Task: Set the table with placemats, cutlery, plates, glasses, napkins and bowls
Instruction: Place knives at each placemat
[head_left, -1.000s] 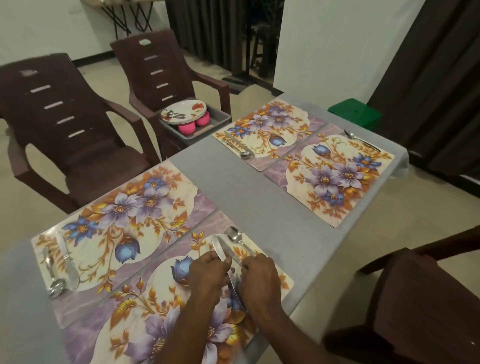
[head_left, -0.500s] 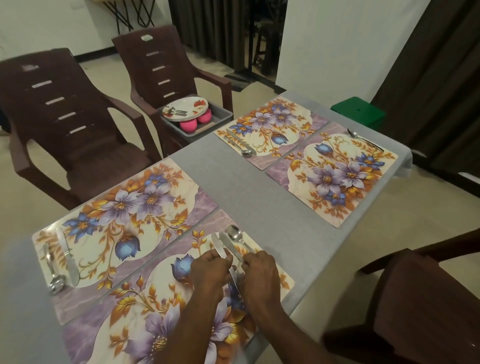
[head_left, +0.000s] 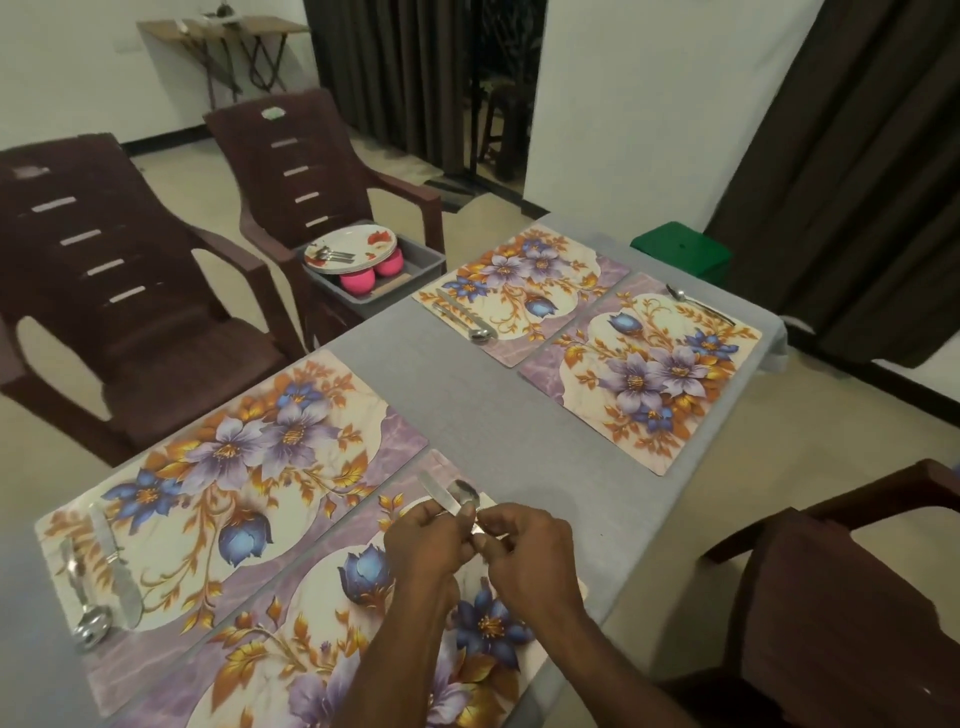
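Four floral placemats lie on the grey table (head_left: 467, 395). Over the nearest placemat (head_left: 291, 639) my left hand (head_left: 426, 545) pinches the handle of a knife (head_left: 438, 490). My right hand (head_left: 530, 553) pinches the handle of a spoon (head_left: 464, 493) right beside it. Both utensils point away from me at the mat's far right corner. Their handles are hidden under my fingers. The near-left placemat (head_left: 234, 467) carries a second spoon (head_left: 91, 621) and a second knife (head_left: 118, 577).
The far-left placemat (head_left: 524, 280) holds cutlery (head_left: 462, 318); the far-right placemat (head_left: 644, 379) holds a spoon (head_left: 696, 306). A grey tub (head_left: 415, 270) on a brown chair (head_left: 291, 171) holds plates (head_left: 358, 249), forks and pink bowls (head_left: 358, 283). A green stool (head_left: 680, 249) stands beyond the table.
My hands have drawn closer together on the knife and spoon handles, and the two utensils now lie tight side by side. The view has tilted up a little.
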